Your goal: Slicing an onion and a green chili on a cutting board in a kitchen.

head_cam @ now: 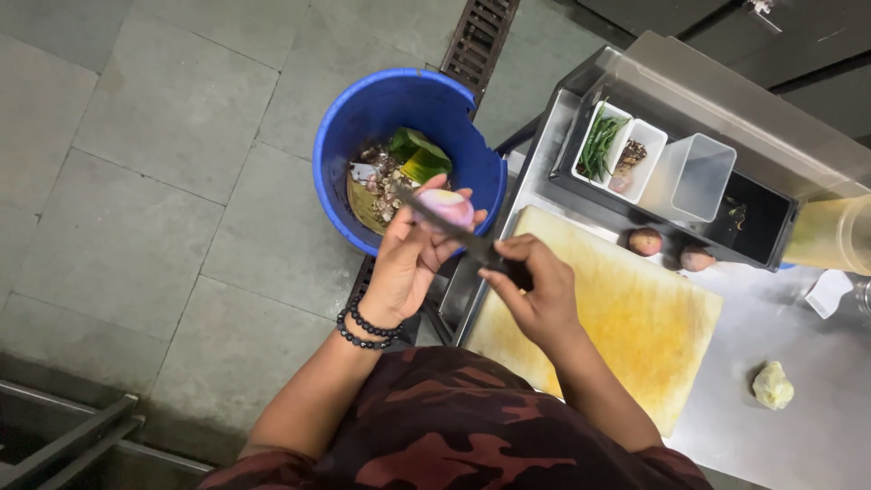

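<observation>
My left hand (408, 263), with dark bead bracelets at the wrist, holds a peeled pinkish onion (446, 207) over the rim of a blue bucket (349, 136). In my right hand (535, 286) I grip the handle of a knife (440, 220), whose blade lies against the onion. Inside the bucket are vegetable peels and green scraps. Both hands hover left of a yellowish cutting board (626, 318) on a steel counter.
Two unpeeled onions (645, 241) lie at the board's far edge. Behind them a black tray (762, 218) holds white tubs of green chillies (599, 145) and a clear container (699, 177). A pale lump (772, 385) sits on the counter at right. A floor drain grate (481, 32) runs past the bucket.
</observation>
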